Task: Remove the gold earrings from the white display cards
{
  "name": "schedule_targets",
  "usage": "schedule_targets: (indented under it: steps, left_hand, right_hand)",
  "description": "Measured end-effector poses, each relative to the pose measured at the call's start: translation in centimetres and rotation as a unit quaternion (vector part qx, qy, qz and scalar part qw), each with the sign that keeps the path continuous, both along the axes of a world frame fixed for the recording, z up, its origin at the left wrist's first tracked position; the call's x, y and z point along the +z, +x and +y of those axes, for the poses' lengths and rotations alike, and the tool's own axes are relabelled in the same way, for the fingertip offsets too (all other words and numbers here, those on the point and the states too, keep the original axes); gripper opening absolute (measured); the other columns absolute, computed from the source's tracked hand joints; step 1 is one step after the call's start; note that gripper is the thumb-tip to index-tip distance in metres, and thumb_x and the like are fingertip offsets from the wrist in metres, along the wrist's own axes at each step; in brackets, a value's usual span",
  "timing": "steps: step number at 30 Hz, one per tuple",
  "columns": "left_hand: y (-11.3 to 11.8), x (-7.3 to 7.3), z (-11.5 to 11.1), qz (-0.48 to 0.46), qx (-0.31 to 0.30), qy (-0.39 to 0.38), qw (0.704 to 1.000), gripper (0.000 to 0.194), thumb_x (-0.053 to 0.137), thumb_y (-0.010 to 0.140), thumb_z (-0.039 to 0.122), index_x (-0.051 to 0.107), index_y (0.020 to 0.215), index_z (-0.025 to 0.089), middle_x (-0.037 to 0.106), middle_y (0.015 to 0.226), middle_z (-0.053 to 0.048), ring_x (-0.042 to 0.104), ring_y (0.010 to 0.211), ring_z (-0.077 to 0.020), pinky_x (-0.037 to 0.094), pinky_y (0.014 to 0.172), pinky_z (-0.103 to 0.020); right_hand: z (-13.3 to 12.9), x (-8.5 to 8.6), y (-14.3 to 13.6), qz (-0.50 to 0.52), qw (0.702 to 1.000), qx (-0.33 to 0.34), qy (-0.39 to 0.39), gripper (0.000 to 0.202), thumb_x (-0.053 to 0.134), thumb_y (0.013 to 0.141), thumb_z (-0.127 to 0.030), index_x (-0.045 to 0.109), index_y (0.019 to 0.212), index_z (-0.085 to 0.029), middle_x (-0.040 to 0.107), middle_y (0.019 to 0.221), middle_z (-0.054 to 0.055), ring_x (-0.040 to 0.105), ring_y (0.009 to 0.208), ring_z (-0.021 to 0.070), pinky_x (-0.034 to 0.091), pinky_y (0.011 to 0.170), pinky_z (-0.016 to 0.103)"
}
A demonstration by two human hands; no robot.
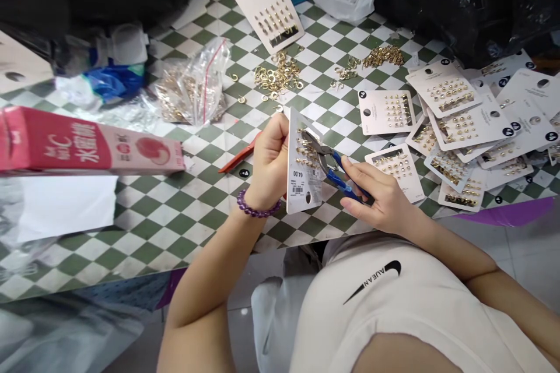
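Checkered table, pliers, bag of metal pieces

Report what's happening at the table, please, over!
Left grip: white card, held on edge. Right grip: blue-handled pliers, jaws at card's metal pieces. Nothing visible blocking pliers.

Wearer kit: off-white short-sleeved top, plain knit-looking fabric, loose creases at the waist. Black swoosh-type tick on the front, thick hooked end tapering to a point; small black capitals sit in a break in the stroke. Sleeve edge is plain, same off-white. Left wrist: one close-fitting bracelet, round dark-purple beads, glossy. Left grip and right grip: bare hands. Forearms bare. Pale grey-blue cloth shows below; can't tell if trousers.
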State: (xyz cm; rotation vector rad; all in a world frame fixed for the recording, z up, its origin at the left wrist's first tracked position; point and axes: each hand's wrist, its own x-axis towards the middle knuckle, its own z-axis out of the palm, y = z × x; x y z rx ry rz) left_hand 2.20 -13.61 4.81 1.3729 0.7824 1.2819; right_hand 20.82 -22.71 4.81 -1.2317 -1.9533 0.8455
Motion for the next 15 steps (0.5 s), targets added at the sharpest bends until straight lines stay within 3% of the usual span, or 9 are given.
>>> schedule_targets:
  steps: [4, 8, 11, 15]
  left_hand:
    - [-0.2, -0.1, 0.1, 0.020, -0.018, -0.001, 1.000, 0.036, 0.072, 0.077, 0.041, 0.048, 0.065, 0.018, 0.043, 0.056, 0.005, 0.035, 0.048, -0.0054, 0.032, 0.043, -0.018]
    - [-0.3, -0.3, 0.2, 0.020, -0.004, 0.010, 1.000, 0.030, 0.066, 0.083, 0.040, 0.049, 0.070, 0.019, 0.048, 0.060, 0.004, 0.040, 0.051, -0.0067, 0.037, 0.047, -0.020]
    - [-0.4, -0.7, 0.2, 0.027, 0.028, 0.000, 0.999, 0.028, 0.062, 0.086, 0.040, 0.049, 0.072, 0.019, 0.048, 0.064, 0.003, 0.042, 0.055, -0.0075, 0.038, 0.052, -0.022]
    - [-0.3, -1.0, 0.2, 0.043, 0.024, 0.032, 0.998, 0.024, 0.060, 0.088, 0.036, 0.052, 0.072, 0.019, 0.049, 0.066, 0.002, 0.043, 0.058, -0.0080, 0.037, 0.054, -0.023]
  right_hand:
    - [0.1, 0.5, 0.6, -0.002, 0.999, 0.018, -0.051, 0.058, 0.049, 0.090, -0.042, 0.042, 0.141, -0.015, 0.060, 0.105, 0.010, 0.056, 0.081, 0.0147, 0.051, 0.072, 0.029]
    - [0.4, 1.0, 1.5, 0.033, 0.996, -0.018, -0.079, 0.059, 0.053, 0.087, -0.049, 0.048, 0.138, -0.018, 0.061, 0.107, 0.009, 0.056, 0.092, 0.0179, 0.051, 0.072, 0.028]
    - [0.5, 1.3, 1.8, 0.054, 0.995, -0.036, -0.074, 0.058, 0.054, 0.087, -0.049, 0.050, 0.136, -0.017, 0.061, 0.103, 0.008, 0.056, 0.088, 0.0166, 0.050, 0.069, 0.027]
    - [0.6, 1.4, 1.9, 0.059, 0.995, -0.024, -0.079, 0.058, 0.061, 0.084, -0.043, 0.051, 0.135, -0.017, 0.060, 0.104, 0.008, 0.053, 0.074, 0.0118, 0.047, 0.060, 0.024]
